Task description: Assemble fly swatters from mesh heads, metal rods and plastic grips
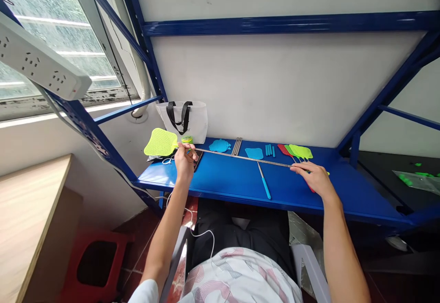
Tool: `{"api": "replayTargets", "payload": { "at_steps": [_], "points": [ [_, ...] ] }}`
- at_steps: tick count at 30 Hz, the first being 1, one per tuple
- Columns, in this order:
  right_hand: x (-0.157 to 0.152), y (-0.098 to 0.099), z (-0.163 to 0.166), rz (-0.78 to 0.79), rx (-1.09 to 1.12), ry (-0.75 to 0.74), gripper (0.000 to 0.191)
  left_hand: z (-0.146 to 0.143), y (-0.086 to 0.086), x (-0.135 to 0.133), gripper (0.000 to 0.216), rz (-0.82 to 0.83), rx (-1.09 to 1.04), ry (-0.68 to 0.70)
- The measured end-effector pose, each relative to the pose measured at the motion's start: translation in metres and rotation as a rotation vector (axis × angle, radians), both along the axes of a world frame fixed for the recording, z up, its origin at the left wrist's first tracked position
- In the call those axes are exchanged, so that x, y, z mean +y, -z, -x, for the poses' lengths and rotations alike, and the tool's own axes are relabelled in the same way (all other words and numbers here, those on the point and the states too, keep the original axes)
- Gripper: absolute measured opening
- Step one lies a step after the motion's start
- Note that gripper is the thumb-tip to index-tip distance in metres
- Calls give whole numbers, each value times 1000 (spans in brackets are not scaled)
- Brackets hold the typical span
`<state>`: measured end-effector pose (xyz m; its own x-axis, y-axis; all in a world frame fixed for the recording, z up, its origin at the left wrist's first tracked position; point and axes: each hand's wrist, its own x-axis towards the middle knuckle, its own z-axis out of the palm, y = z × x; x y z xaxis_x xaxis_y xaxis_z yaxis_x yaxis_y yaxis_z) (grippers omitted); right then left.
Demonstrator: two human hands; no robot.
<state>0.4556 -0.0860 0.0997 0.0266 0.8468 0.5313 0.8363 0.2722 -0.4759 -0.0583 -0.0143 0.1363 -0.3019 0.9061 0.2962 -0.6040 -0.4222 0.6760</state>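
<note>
A yellow-green fly swatter [160, 143] with a long, thin metal rod stretches across in front of me, above the blue shelf table. Just beside its mesh head, my left hand [185, 162] is closed on the rod. Far to the right, my right hand [314, 178] pinches the other end, its fingers covering that part. Below the rod lies a blue-handled metal rod [264, 184]. Behind it are a blue mesh swatter head [254, 153], a pile of blue heads [220, 145], several bare metal rods [237, 146] and short blue handles [270, 150].
Red and green swatters [299, 151] lie at the back right. A white bag [195, 119] with black straps stands at the back left, near a small green round container [187, 140] and scissors [167, 160]. Blue frame posts and a power strip [44, 62] rise at the left.
</note>
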Motion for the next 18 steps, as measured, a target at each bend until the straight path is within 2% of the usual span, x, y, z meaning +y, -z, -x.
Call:
{"api": "replayTargets", "payload": {
  "at_steps": [4, 8, 13, 18],
  "points": [
    [-8, -1, 4, 19, 54, -34, 46, 11, -4, -7, 45, -22, 109, 46],
    [-15, -8, 5, 31, 65, -33, 47, 11, -3, -6, 44, 10, 134, 70],
    [-13, -9, 3, 26, 43, -34, 44, 1, 1, -3, 43, 20, 167, 12],
    [-13, -12, 6, -84, -10, 3, 50, -14, -3, -2, 46, -43, 107, -39]
  ]
}}
